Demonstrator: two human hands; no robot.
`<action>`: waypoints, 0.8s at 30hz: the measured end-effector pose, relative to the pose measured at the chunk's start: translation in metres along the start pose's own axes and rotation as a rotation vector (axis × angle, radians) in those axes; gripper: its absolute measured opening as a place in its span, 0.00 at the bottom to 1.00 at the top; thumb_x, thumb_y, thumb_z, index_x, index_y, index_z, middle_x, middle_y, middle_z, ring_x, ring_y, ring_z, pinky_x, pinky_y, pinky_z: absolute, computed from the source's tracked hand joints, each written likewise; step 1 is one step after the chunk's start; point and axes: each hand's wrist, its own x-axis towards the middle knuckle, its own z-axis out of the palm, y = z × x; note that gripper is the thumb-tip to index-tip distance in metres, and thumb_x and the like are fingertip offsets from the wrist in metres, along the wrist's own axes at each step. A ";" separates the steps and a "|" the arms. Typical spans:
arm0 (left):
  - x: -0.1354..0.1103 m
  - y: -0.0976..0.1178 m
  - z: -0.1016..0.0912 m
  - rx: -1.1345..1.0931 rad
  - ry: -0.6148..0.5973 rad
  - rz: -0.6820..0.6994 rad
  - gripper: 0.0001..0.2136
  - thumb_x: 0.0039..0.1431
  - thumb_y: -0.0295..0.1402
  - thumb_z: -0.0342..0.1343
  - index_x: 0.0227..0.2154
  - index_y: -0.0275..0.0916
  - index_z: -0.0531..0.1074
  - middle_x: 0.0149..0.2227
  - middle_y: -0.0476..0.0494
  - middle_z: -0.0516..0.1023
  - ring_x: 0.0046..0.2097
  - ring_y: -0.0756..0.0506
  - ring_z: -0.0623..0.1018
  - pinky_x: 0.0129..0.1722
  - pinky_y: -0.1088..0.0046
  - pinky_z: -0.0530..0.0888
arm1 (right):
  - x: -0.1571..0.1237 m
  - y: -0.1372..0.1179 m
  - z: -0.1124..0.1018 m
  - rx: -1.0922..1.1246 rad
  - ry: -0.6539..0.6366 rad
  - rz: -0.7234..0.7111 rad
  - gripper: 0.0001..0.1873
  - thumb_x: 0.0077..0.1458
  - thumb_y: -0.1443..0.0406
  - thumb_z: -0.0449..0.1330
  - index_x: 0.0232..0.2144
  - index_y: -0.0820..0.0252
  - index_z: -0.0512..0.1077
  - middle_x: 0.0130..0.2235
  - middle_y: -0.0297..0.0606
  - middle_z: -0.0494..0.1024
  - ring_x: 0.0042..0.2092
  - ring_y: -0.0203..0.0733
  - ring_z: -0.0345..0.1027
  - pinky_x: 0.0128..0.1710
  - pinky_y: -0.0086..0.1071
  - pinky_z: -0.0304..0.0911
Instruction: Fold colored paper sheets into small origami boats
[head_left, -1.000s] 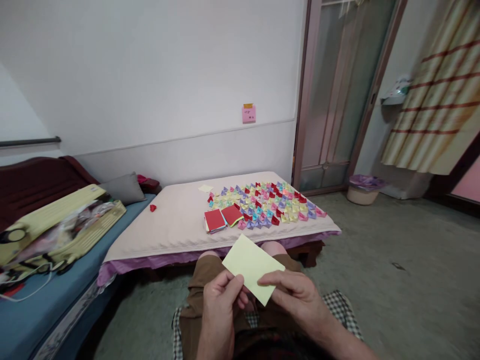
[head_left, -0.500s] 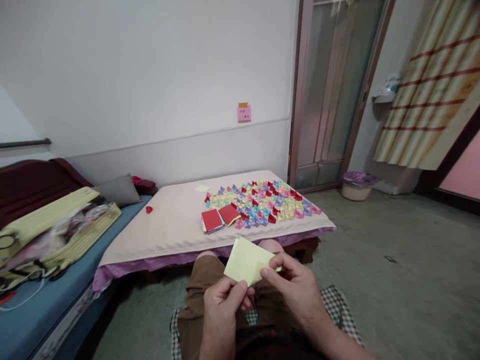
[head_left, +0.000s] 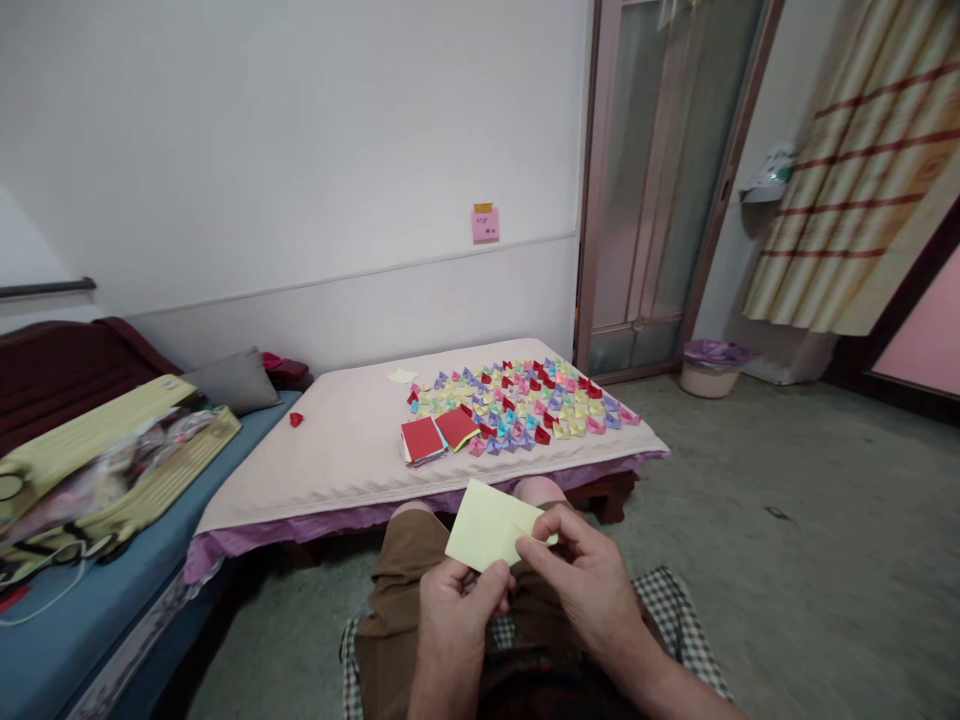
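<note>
A pale yellow sheet of paper (head_left: 489, 525) is held above my lap, tilted, between both hands. My left hand (head_left: 461, 605) pinches its lower edge, thumb in front and fingers behind. The paper's right corner is gripped by my right hand (head_left: 577, 570) between thumb and bent fingers. Beyond the knees, two stacks of paper lie on the low covered table: a red-topped stack (head_left: 422, 440) and, leaning beside it, another red-topped stack (head_left: 457, 429) with a yellow edge. Many small folded paper boats (head_left: 517, 400) in several colours spread behind and to the right of the stacks.
The table's cream cover (head_left: 330, 450) also bears a lone red folded piece (head_left: 296, 419) and a pale yellow paper (head_left: 403, 377). At left, an open yellow suitcase (head_left: 187, 440) lies on a blue mattress (head_left: 112, 600). A lined bin (head_left: 712, 370) stands by the right wall.
My left hand has shifted slightly right along the paper's lower edge. The right hand keeps its hold on the corner, and the paper has turned a little. The view has shifted slightly.
</note>
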 end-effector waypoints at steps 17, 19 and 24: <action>-0.002 0.010 -0.002 -0.357 0.125 0.021 0.08 0.50 0.34 0.62 0.28 0.34 0.72 0.18 0.53 0.70 0.19 0.56 0.66 0.18 0.84 0.62 | -0.004 0.018 0.006 0.093 -0.193 0.159 0.23 0.45 0.64 0.63 0.45 0.59 0.63 0.22 0.27 0.72 0.25 0.38 0.66 0.26 0.30 0.60; -0.001 0.014 -0.003 -0.389 0.156 0.010 0.10 0.49 0.35 0.63 0.31 0.35 0.73 0.24 0.49 0.75 0.23 0.54 0.73 0.20 0.83 0.67 | -0.002 0.018 0.005 0.085 -0.187 0.148 0.25 0.45 0.64 0.63 0.46 0.60 0.62 0.21 0.26 0.70 0.24 0.37 0.64 0.25 0.29 0.59; 0.005 0.018 -0.013 -0.201 0.207 0.119 0.09 0.47 0.36 0.64 0.30 0.36 0.75 0.32 0.43 0.80 0.35 0.45 0.79 0.32 0.74 0.75 | -0.003 0.007 -0.002 -0.011 -0.093 -0.012 0.28 0.50 0.64 0.60 0.52 0.59 0.58 0.26 0.31 0.74 0.29 0.40 0.67 0.32 0.32 0.63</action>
